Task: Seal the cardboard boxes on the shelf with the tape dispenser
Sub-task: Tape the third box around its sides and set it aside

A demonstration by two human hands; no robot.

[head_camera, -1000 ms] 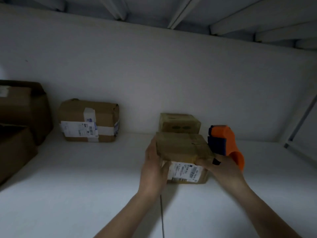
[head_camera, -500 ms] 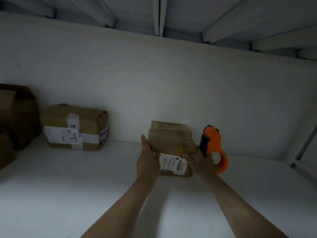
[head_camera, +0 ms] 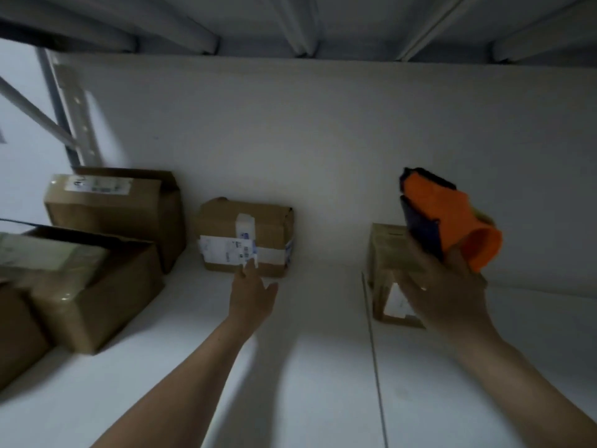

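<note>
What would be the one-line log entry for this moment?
left hand: open, at labelled box | right hand: grips tape dispenser | small box: on shelf

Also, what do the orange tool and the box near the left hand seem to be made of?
Tape dispenser: probably matte moulded plastic, given its even orange colour and rounded edges. Middle box: brown cardboard, dull, with creased corners and a white paper label; blur hides detail.

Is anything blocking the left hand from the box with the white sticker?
No, nothing visible is in the way. The left hand is open, with its fingertips at the front of the labelled box. The tape dispenser is off to the side, held in the right hand.
</note>
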